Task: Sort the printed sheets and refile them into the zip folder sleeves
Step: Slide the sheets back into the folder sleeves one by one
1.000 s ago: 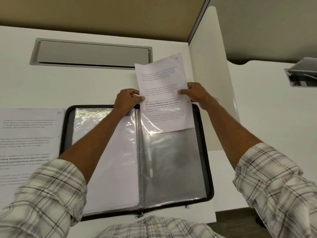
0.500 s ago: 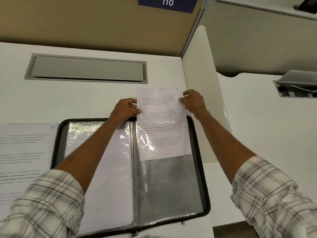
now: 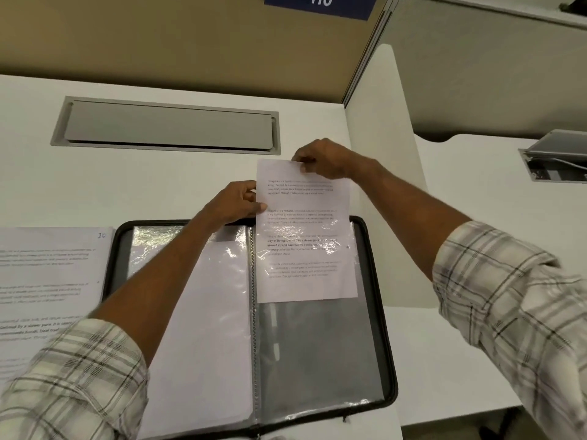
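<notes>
White sheet (image 3: 305,217) half in rt sleeve (image 3: 317,354), L hand (image 3: 233,203) + R hand (image 3: 324,157) pinching.

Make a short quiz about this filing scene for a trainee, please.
1. True or false: the printed sheet sits fully inside the right sleeve.
2. Which of the hands pinches the sheet's top edge? A) left B) right C) neither
3. Fill in: the paper stack lies to the ___ of the zip folder.
Key: 1 false, its top sticks out; 2 B, the right hand; 3 left.
</notes>
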`<state>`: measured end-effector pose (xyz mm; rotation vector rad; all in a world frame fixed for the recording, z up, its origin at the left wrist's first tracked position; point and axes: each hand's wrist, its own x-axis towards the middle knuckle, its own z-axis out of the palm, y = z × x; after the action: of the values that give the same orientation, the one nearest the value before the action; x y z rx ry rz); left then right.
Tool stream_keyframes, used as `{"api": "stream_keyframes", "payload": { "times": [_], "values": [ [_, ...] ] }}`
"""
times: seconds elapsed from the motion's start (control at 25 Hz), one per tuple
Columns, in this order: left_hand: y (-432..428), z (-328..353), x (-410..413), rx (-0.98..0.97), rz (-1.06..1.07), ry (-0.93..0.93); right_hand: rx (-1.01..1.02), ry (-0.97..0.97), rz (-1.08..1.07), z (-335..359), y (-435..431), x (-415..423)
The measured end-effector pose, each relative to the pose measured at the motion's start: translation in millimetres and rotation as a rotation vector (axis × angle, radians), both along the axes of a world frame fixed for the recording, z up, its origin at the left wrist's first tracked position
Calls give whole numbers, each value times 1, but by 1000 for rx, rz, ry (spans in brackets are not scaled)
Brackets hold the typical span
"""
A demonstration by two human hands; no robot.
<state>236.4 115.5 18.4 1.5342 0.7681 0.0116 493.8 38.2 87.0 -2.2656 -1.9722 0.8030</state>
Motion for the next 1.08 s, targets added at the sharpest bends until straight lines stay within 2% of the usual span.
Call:
{"api": "stream_keyframes", "payload": {
  "times": [0.04,0.16,0.2,0.28,0.52,0.68,0.76,0.88,1.08],
  "values": [
    [-8,1,-1,63,65,-24,13,-11,33,3,6,1],
    [-68,3,-17,464,365,-94,-37,7,86,3,14,-5],
    [-97,3,-26,561,381,-121,-76,25,101,0,14,-6],
    [-153,-2,-47,687,247,-159,-152,61,117,-10,10,-10],
    [-258,-35,-92,900,-144,-36,-384,180,87,-28,-20,-23],
    [-268,-45,-89,989,-236,71,-519,221,101,-35,-45,-40],
    [-270,-46,-87,1015,-249,115,-465,229,52,-32,-52,-47],
    [-273,-44,-85,1029,-217,122,-315,361,-51,-20,-62,-55],
    [-280,-37,-89,995,-177,115,-235,362,-33,-23,-81,-56]
  ]
}}
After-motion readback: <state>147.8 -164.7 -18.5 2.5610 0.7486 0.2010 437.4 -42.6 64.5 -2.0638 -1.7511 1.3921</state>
